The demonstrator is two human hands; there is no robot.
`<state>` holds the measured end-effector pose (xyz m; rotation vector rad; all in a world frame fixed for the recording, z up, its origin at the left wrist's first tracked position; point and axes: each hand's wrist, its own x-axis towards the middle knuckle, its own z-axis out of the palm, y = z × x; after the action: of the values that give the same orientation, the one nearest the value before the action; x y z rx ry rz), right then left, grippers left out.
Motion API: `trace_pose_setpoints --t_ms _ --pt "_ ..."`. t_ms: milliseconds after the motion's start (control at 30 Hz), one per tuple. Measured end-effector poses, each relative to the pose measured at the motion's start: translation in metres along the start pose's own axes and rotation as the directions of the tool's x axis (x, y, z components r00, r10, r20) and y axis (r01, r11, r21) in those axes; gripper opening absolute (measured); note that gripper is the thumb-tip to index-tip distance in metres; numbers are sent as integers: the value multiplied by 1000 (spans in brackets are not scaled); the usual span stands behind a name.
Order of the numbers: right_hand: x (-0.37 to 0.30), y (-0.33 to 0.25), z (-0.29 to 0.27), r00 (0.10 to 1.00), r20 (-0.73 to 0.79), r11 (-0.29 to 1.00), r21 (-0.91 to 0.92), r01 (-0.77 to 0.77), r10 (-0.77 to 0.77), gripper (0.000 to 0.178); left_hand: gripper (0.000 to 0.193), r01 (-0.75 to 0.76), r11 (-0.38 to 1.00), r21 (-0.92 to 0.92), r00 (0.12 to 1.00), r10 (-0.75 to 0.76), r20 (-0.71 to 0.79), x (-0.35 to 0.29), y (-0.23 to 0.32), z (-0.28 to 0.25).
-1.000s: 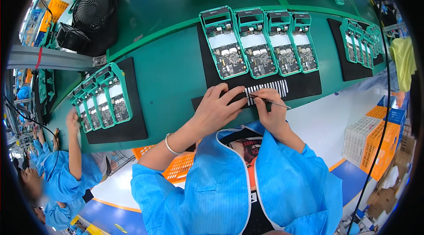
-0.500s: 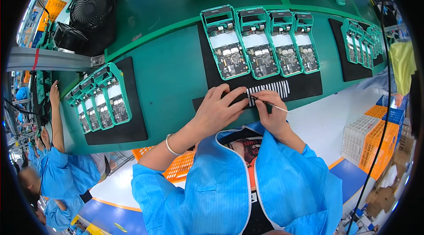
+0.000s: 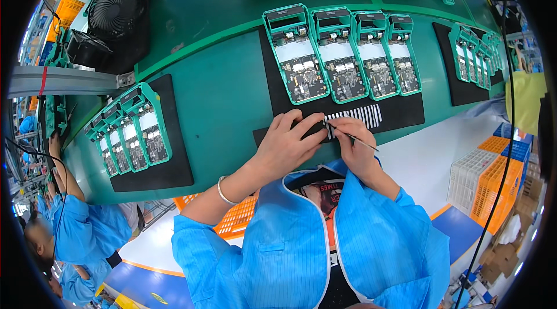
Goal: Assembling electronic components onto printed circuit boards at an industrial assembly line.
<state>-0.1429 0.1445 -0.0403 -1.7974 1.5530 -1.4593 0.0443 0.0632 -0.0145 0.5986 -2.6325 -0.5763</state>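
Note:
My right hand [image 3: 357, 143] pinches a slim rod-like tool [image 3: 366, 145]; its back end sticks out past the palm, and its exact kind is not clear. The tool's front meets the fingertips of my left hand [image 3: 290, 142]. Those fingers are curled and pinched over the black mat [image 3: 406, 113], around something small and dark that they mostly hide. Just right of the fingertips, a row of short white strips [image 3: 366, 116] lies on the mat. Beyond both hands stand several green trays [image 3: 346, 71], each bearing a circuit board and a white panel.
More green trays with boards rest on black mats at the left [image 3: 139, 129] and the far right [image 3: 473, 62]. A black fan [image 3: 116, 10] stands at the back left. Co-workers in blue [image 3: 87, 228] sit at the left. Plastic crates [image 3: 493, 184] are stacked at the right.
My hands hold nearly the same pose; the rod-like tool has tilted slightly in my right hand. A co-worker's arm at the left has drawn lower, away from the green parts.

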Motion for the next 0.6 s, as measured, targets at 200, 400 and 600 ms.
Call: trace_pose_setpoints --t_ms 200,400,600 --pt "-6 1 -6 989 -142 993 121 -16 33 18 36 6 1000 -12 1000 -6 11 3 3 1" --pt "31 25 -62 922 -374 990 124 -62 105 11 33 6 1000 22 1000 -6 -16 -2 4 2" --pt "47 58 -97 864 -453 956 -75 -284 221 8 33 -23 999 -30 998 22 -61 16 16 7"
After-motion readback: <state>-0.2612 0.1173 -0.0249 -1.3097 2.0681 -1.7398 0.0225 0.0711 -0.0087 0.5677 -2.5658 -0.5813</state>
